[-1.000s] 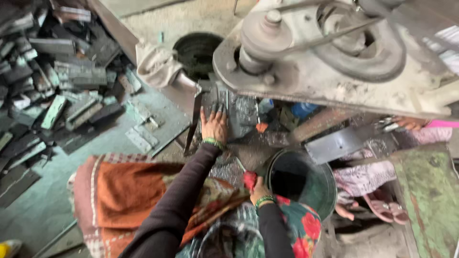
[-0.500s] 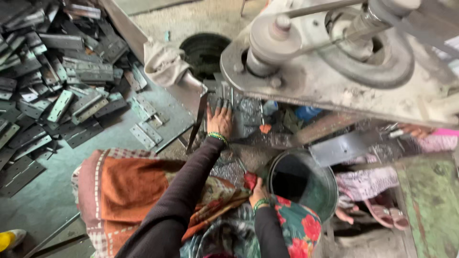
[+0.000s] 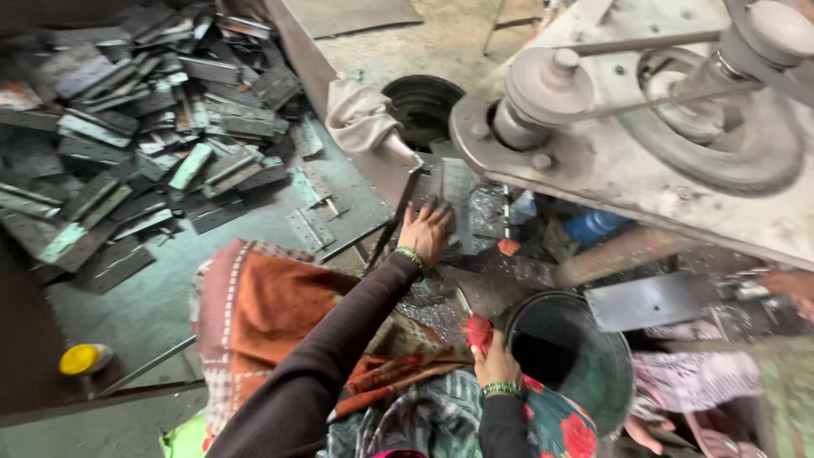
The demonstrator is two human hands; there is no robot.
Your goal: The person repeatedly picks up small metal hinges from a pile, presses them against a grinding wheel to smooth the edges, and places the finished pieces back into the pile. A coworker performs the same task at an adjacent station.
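Below the belt-driven machine (image 3: 644,144), left hand (image 3: 424,233) stretched forward, fingers spread flat and pressing on a thin metal sheet (image 3: 462,191) at the machine's bed; no closed grasp, just open contact on the plate. Nearer the body, right hand (image 3: 494,363) curled tight around a red rag (image 3: 479,329), thumb and fingers closed on it, right beside the rim of a dark round metal bucket (image 3: 606,386). Bucket interior black and shadowed, contents impossible to tell. Farther back, beyond the left hand, a second round dark container (image 3: 424,106) set by the floor edge, also too dark inside to read, with a beige cloth (image 3: 360,114) bunched against its left rim. Blue plastic bottle (image 3: 593,225) lying under the machine, among shiny metal scraps. To the left, a big heap of flat grey metal strips (image 3: 144,144) piled loosely on a steel floor plate (image 3: 356,199), a few perforated pieces lying apart from the heap. Orange and checked shawl (image 3: 263,314) draped over the lap, under the dark sleeve of the left arm. Yellow cap-like object (image 3: 82,359) low at the left edge, well apart from both hands.
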